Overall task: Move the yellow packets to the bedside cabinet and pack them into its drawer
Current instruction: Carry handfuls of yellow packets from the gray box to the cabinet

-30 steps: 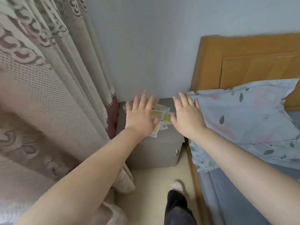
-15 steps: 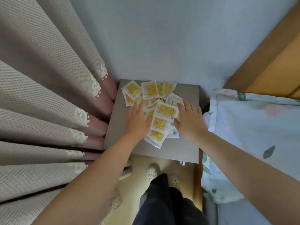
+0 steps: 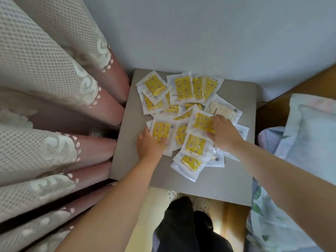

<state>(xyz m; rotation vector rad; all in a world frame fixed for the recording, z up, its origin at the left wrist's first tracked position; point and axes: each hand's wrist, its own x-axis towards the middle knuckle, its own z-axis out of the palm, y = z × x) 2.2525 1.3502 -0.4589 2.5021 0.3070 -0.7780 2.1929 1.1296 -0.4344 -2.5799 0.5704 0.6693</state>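
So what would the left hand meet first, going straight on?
The yellow packet at the fingertips of the left hand, probably touching; whether over or under its edge is unclear.

A pale wall (image 3: pixel 200 30) stands between patterned curtain (image 3: pixel 45 88) and wooden headboard (image 3: pixel 309 84).

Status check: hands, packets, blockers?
Left hand at pile's left edge, fingers hidden under a packet; right hand curled on a top one. Loose yellow packets heaped on cabinet top. Drawer out of view. Curtain beside cabinet.
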